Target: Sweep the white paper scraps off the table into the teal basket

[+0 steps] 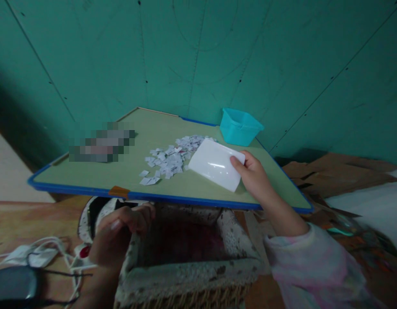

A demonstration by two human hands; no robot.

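Two hands at work, each on its own thing; places noted relative to the basket [192, 272].

Right hand [251, 169]: grip pinching the near right corner of a glossy white plate [214, 165], thumb on the upper face, fingers out of sight behind. Plate is beyond the basket, over the worktop [89, 176]. Holding it by one end presumably leaves the far edge free, pointing at the paper scraps [169, 162]. That edge hides part of the heap; cannot tell whether it touches the worktop.

Left hand [129, 221]: grip closed over the rim at the basket's far left corner, probably to steady it. How hard it presses cannot be told.

Basket: cloth-lined, mouth upward, tucked against the worktop's front edge and a little below it. So placed, it seems suited to taking anything that comes over that edge. Interior dark and reddish; contents unclear.

Scraps: loose heap beyond the basket, a few strays nearer its left end. They lie flat and light, and would likely scatter under a quick stroke.

Blue tub [240, 128]: upright, beyond the basket and to its right, at the worktop's far side, apparently out of the way.

White cables [68, 253]: left of the basket, on the floor.
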